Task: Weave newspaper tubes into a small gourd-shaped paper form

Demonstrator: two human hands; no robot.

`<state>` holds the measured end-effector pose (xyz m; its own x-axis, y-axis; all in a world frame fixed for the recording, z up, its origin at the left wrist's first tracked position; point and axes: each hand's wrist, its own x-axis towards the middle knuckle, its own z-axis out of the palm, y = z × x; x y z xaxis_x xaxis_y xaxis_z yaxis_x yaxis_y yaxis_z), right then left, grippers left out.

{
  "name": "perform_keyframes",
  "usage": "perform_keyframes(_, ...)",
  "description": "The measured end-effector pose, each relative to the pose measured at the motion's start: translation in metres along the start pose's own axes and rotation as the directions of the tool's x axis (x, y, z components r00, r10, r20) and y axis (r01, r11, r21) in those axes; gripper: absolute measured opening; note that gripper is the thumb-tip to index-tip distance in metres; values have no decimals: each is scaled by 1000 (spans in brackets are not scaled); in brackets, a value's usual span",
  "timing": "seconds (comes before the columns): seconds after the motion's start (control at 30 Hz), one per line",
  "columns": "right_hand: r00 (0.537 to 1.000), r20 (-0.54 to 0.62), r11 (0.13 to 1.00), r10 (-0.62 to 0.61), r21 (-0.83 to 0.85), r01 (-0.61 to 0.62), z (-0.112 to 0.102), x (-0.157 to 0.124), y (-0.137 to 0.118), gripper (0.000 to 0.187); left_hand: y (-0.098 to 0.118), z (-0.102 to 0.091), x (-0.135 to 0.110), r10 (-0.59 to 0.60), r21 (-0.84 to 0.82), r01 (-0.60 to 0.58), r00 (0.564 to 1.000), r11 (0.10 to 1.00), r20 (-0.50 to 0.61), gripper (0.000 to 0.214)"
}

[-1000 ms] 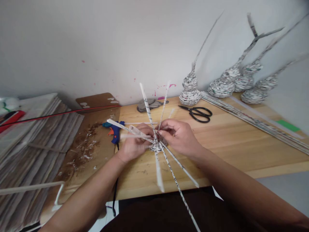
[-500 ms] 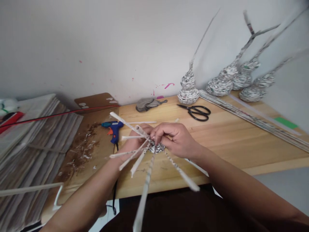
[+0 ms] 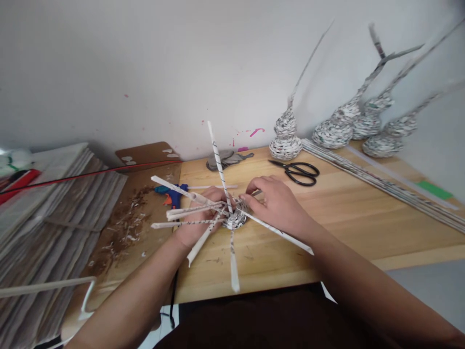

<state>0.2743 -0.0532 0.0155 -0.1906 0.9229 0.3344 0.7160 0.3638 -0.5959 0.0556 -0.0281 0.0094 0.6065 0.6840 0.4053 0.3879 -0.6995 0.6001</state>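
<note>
1. One woven paper piece (image 3: 235, 221) is left of the scissors (image 3: 288, 167), nearer me.
2. My left hand (image 3: 198, 230) holds it, fingers curled.
3. My right hand (image 3: 275, 199) bends by its edge; I can't tell if it pinches.

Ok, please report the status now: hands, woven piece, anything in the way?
Left hand and right hand at the woven piece; exact grip unclear. Paper rods fan out, several across left hand, possibly in the way. Scissors apart, beyond right hand.
</note>
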Motion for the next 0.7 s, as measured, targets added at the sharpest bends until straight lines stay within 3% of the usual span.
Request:
perform_keyframes(0.13,983,185,998,14,-55,-4,-3,1,1,8,-3,0,-1,1,44,-4,998,999,58,16)
perform_keyframes(0.27,965,261,1000,-1,-25,8,-11,2,3,11,7,-3,3,-23,58,19,996,998,81,14)
perform_keyframes(0.5,981,171,991,-97,111,78,-27,-4,-9,5,9,-3,6,-14,106,10,999,994,39,9)
perform_keyframes(0.7,979,169,961,-111,268,63,-25,-11,-26,14,5,3,2,-120,-68,117,992,991,-49,5)
